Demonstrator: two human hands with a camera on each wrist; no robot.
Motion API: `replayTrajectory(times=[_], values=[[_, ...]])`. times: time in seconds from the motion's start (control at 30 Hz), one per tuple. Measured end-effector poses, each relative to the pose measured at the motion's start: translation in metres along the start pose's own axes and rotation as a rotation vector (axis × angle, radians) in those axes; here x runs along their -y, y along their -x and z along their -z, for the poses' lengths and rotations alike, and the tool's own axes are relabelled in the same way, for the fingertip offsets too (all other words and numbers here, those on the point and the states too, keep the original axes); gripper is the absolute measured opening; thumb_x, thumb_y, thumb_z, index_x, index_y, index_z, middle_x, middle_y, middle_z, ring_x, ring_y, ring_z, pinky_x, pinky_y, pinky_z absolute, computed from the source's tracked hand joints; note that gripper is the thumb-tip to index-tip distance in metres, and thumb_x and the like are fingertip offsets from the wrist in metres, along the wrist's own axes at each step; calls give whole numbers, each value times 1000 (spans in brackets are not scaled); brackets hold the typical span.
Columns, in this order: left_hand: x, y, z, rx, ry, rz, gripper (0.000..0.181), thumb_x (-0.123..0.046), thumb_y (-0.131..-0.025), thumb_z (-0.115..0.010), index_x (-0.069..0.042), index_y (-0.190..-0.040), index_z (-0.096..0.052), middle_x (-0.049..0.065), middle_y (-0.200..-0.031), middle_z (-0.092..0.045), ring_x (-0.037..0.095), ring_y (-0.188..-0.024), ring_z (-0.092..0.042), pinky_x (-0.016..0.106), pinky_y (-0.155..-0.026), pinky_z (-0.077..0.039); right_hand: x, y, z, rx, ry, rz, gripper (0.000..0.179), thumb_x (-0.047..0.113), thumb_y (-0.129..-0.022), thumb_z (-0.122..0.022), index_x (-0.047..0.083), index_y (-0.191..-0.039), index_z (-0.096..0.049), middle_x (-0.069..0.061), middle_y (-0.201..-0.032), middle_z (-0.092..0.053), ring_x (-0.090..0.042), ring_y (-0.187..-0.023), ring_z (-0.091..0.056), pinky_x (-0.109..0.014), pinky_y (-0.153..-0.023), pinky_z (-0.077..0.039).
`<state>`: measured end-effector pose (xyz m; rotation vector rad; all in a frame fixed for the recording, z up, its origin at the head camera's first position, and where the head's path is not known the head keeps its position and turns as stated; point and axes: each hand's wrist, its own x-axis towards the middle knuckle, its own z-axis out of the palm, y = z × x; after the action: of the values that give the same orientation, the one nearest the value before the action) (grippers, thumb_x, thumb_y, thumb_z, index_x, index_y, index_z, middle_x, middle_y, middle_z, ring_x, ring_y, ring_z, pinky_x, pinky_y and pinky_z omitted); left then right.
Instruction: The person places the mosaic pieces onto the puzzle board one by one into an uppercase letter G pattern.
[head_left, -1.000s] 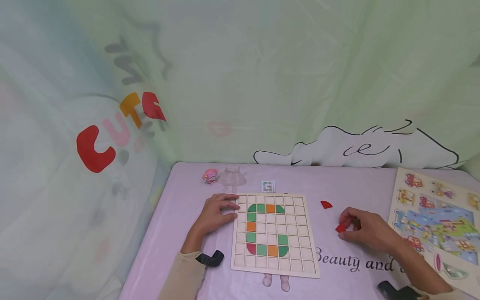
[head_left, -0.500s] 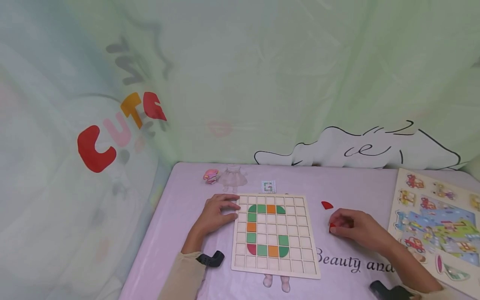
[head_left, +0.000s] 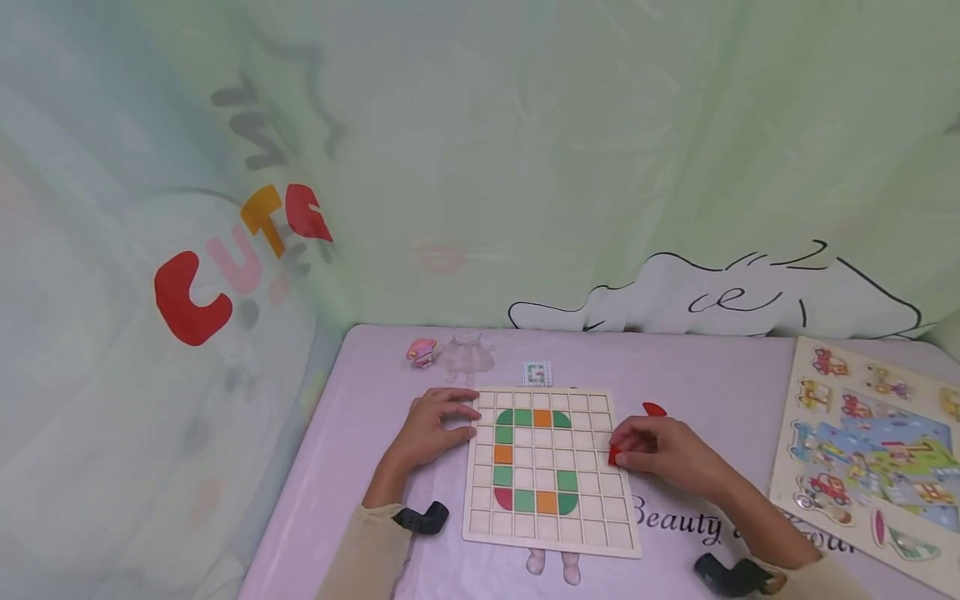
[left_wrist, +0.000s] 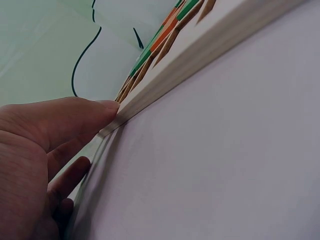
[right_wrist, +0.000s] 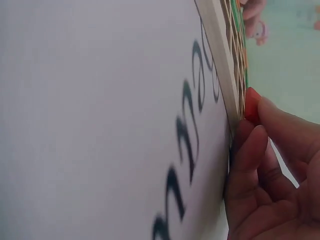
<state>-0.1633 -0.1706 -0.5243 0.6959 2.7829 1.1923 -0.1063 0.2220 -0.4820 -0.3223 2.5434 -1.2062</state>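
A wooden grid board lies on the table, with green, orange and red tiles set in some of its squares in a rounded, G-like outline. My left hand rests at the board's left edge, its fingertips touching the rim, as the left wrist view also shows. Over the board's right edge, my right hand pinches a small red tile between thumb and fingers. Behind that hand, a second red tile with a curved side lies on the table, partly covered by the knuckles.
A small pattern card lies beyond the board. Farther left sits a pink toy figure. On the right is a picture puzzle board with vehicle pieces. Fabric walls stand behind and to the left of the table.
My right hand has moved left, carrying the red tile from the open tabletop to the board's right edge. My left hand and the board have stayed in place.
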Motion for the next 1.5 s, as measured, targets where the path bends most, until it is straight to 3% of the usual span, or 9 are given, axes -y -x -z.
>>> replayTrajectory(times=[0.23, 0.67, 0.93, 1.5], values=[[0, 0, 0, -10, -11, -1, 19, -23, -85, -80, -23, -104, -80, -6, -138, -66, 23, -134, -52, 49, -103, -33, 16, -11, -14, -28, -4, -2, 12, 16, -86, -80, 19, -95, -73, 3, -85, -69, -14, -81, -62, -21, -71, -52], [1, -2, -1, 12, -9, 26, 21, -23, -86, -80, -21, -106, -80, -6, -140, -65, 22, -136, -50, 48, -106, -32, 36, -31, -43, -3, -20, 0, 10, 19, -86, -81, 21, -93, -74, 5, -82, -68, -15, -79, -61, -21, -68, -52], [3, -1, -2, 6, -13, 10, 20, -23, -85, -80, -21, -106, -80, -6, -139, -65, 22, -135, -51, 48, -104, -32, 46, -34, -46, 11, -38, -93, 8, 18, -85, -82, 18, -91, -77, 2, -76, -67, -17, -76, -59, -23, -62, -48], [0, 1, 0, -5, 0, -12, 20, -24, -85, -80, -21, -105, -80, -5, -138, -66, 24, -134, -51, 49, -103, -33, 44, -35, -51, -11, -35, -116, 9, 20, -83, -84, 18, -83, -75, 3, -79, -68, -16, -78, -58, -24, -61, -44]])
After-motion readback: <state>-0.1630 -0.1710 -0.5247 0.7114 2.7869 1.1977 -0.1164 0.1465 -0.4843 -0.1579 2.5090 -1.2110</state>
